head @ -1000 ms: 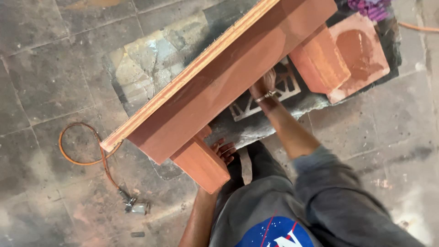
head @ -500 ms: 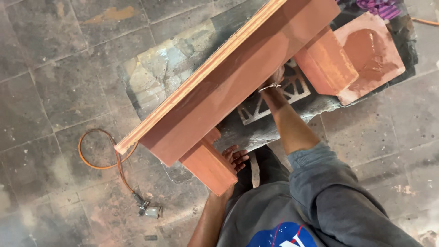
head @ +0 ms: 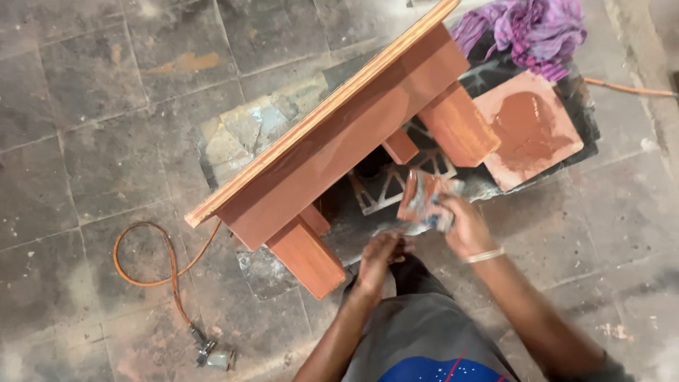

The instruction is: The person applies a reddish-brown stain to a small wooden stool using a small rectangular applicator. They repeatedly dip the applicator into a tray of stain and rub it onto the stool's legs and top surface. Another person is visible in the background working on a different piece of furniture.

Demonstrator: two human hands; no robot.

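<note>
On the grey stone floor (head: 92, 127), a small wooden table (head: 339, 141) is laid on its side, so that its underside and legs are turned toward the person and can be reached from above. Its panels are coated in a smooth reddish-brown colour, while the edge of the top is left pale and shows plywood layers. Two square legs are seen jutting out, one near the left hand and one toward the upper right. The right hand (head: 463, 226) is closed around a crumpled, stained rag (head: 424, 201), which is held just in front of the table's underside, between the two legs and apart from the wood as far as can be told; the rag is blurred, so its exact fabric cannot be made out. The left hand (head: 378, 258) is held low beside the nearer leg, its fingers curled inward, and whether anything is gripped in it cannot be told. A dark, worn sheet (head: 396, 205) is spread beneath the table, apparently to keep stain off the floor. A square board (head: 537, 131) smeared with wet reddish-brown stain is set just beside the far leg, within reach of the rag. A purple cloth (head: 530, 28) is bunched beyond it. An orange hose (head: 152, 262) is looped on the floor well to the left.
</note>
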